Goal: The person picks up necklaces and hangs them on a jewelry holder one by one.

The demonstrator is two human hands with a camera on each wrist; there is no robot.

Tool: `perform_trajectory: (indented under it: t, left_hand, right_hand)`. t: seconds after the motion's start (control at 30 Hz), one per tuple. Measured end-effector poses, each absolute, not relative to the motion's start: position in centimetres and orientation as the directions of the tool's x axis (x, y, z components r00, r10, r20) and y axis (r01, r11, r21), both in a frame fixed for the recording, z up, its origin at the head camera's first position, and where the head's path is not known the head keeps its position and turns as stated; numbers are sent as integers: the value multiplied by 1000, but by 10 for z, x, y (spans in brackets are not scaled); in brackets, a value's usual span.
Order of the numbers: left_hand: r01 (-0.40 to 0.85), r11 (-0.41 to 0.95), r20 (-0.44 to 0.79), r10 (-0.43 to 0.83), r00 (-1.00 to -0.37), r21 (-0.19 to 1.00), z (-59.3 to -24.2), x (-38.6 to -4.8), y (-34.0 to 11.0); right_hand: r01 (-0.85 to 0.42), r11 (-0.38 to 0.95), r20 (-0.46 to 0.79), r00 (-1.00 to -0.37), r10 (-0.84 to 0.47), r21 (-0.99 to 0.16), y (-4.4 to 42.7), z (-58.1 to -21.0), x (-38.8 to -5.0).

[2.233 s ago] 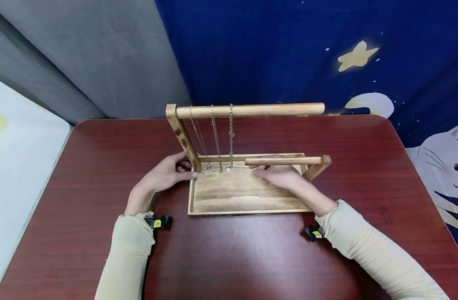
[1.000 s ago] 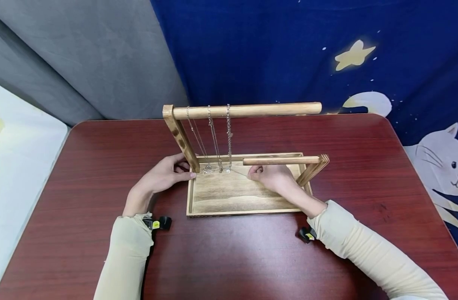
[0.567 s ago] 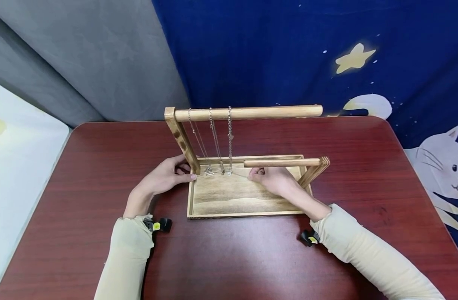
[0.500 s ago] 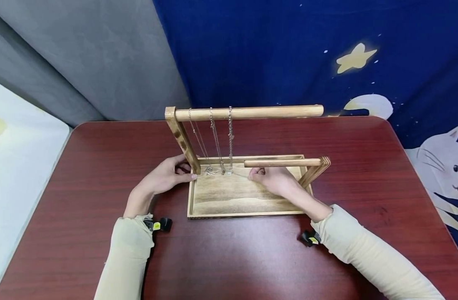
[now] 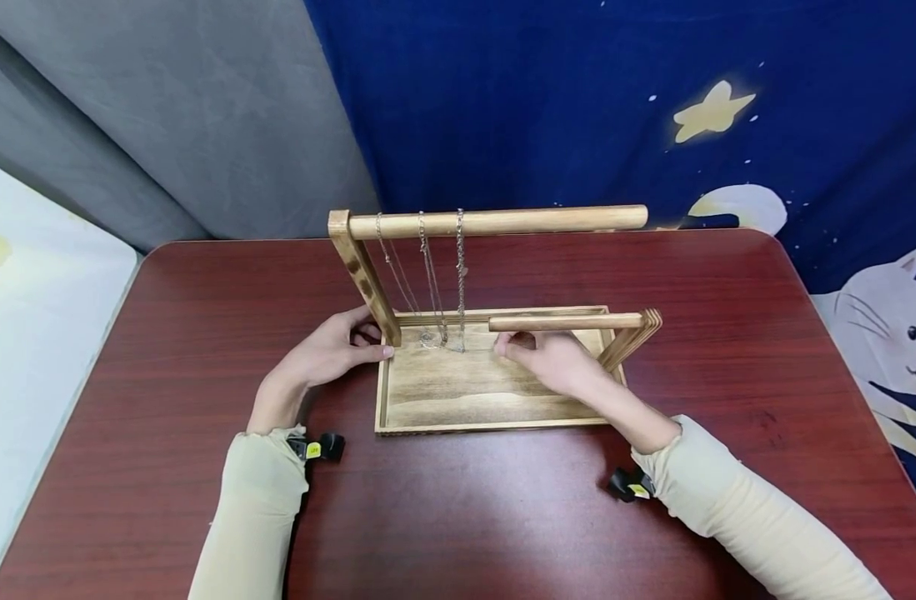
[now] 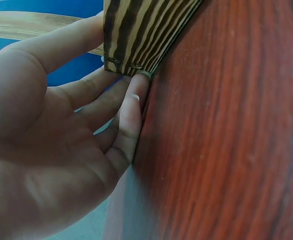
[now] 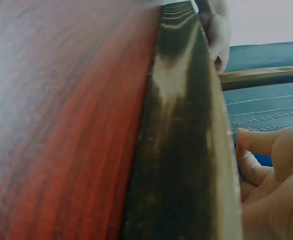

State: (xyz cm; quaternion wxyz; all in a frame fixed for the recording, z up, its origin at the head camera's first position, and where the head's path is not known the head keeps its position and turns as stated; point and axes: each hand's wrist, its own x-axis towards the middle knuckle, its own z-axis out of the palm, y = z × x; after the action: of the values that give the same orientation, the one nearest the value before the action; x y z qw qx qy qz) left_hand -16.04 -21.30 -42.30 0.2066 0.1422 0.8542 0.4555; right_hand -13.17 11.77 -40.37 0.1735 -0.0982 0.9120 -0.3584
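Note:
A wooden jewelry stand (image 5: pixel 503 411) has a tray base, a long upper bar and a shorter lower bar. Three fine necklaces (image 5: pixel 461 275) hang from the upper bar's left part, their lower ends reaching the tray. My left hand (image 5: pixel 326 350) grips the tray's left end by the tall post, thumb on the rim; the left wrist view shows its fingers around the striped wooden corner (image 6: pixel 136 40). Under the lower bar, my right hand (image 5: pixel 551 360) pinches, thumb against forefinger, a thin chain (image 5: pixel 478 351) running toward the hanging necklaces' ends. The pinched part is hidden by the fingertips.
The lower bar (image 5: pixel 566 322) passes just above my right hand, its slanted support (image 5: pixel 632 340) to the right of it. Beneath the stand is a reddish wooden table (image 5: pixel 488 517). Blue and grey curtains (image 5: pixel 503 100) hang behind the table.
My right hand has shifted slightly left over about two seconds, and its forearm has just swung a little right. The chain and the necklaces' lower ends have shifted slightly. My left hand keeps its place.

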Motion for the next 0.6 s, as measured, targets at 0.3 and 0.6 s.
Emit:
perform_trajectory:
  t: [0.3,0.6]
  left_hand:
    - [51,548,-226,425,-877,835,-423,-161,-214]
    - [59,539,-217,434,-875,840,-423,-161,-213]
  right_hand:
    - [22,737,-310,-915,-257,-675,119,-393,-129]
    - [43,591,-297,-892,-341,-806,121,-385,-122]
